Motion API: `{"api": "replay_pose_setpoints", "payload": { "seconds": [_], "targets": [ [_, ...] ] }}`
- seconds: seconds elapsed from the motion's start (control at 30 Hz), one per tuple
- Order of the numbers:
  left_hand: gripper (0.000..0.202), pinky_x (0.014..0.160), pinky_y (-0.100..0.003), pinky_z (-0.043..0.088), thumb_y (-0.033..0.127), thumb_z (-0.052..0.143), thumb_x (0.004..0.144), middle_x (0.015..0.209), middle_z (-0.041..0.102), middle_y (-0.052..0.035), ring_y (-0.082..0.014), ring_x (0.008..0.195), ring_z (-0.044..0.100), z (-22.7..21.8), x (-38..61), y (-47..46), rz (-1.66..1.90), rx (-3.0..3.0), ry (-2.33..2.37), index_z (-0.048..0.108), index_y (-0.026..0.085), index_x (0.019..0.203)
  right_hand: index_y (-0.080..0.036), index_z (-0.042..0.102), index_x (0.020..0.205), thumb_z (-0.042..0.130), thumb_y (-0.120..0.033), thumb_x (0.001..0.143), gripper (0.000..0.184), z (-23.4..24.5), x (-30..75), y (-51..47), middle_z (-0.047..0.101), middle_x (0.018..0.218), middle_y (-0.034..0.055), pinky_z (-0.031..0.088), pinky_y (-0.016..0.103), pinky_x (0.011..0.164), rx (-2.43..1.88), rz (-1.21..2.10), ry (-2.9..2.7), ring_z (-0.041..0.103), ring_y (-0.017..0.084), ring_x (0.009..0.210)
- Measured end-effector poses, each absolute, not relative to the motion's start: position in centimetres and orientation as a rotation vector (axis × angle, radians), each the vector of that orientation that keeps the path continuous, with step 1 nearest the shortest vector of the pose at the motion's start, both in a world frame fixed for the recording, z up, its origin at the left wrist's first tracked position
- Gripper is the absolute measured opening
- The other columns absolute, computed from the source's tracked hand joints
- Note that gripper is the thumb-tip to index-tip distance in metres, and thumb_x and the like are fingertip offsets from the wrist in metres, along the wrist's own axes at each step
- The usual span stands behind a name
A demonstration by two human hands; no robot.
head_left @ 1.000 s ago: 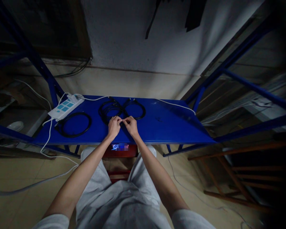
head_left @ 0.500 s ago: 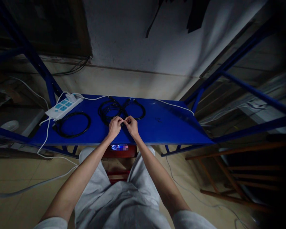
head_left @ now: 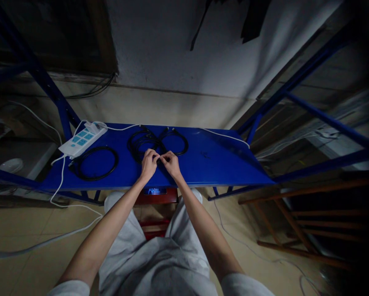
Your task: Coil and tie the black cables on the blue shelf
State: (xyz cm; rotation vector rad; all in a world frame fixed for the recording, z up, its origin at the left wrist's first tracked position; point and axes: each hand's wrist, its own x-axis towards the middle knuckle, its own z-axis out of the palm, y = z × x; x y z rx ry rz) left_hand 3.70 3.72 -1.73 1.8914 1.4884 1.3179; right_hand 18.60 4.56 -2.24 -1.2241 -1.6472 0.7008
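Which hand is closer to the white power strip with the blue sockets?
Left. The left hand is nearer the white power strip, which lies up-left of it; the right hand is farther right.

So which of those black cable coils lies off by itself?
The left coil, in front of the power strip. The middle coil and right coil meet where both hands pinch.

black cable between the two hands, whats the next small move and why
Probably draw the pinched cable end a little toward the shelf's near edge. Both the left hand and right hand meet on it beside the tangled middle coil, so easing it clear should help.
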Motion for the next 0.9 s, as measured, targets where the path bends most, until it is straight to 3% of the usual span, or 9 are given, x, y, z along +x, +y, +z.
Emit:
{"api": "replay_pose_setpoints", "payload": {
  "seconds": [0.3,0.7,0.9],
  "targets": [
    [0.009,0.086,-0.034,0.047,0.019,0.056,0.093,0.093,0.064,-0.0048,-0.0219,0.091,0.061,-1.8,3.9,3.7,1.284,1.876,1.521,0.060,0.022,0.085,-0.020,0.073,0.082,0.061,-0.034,0.090,0.020,-2.1,18.8,3.9,0.059,0.086,0.0034,0.046,0.028,0.073,-1.194,0.711,-1.692,0.057,0.016,0.078],
    [0.009,0.075,-0.028,0.049,0.023,0.058,0.091,0.087,0.069,-0.0023,-0.0177,0.081,0.066,-2.1,4.0,3.8,1.282,1.777,1.507,0.064,0.021,0.085,-0.022,0.074,0.078,0.067,-0.034,0.086,0.017,-2.2,18.4,3.9,0.060,0.086,0.0017,0.043,0.026,0.065,-1.273,0.710,-1.679,0.056,0.014,0.071],
    [0.010,0.075,-0.027,0.049,0.022,0.057,0.092,0.101,0.070,-0.0013,-0.0162,0.086,0.068,-0.9,4.4,2.5,1.194,1.832,1.500,0.063,0.023,0.099,-0.019,0.074,0.078,0.065,-0.032,0.089,0.019,-2.4,18.5,3.7,0.062,0.085,0.0036,0.044,0.027,0.067,-1.215,0.626,-1.676,0.058,0.015,0.073]
  ]
}}
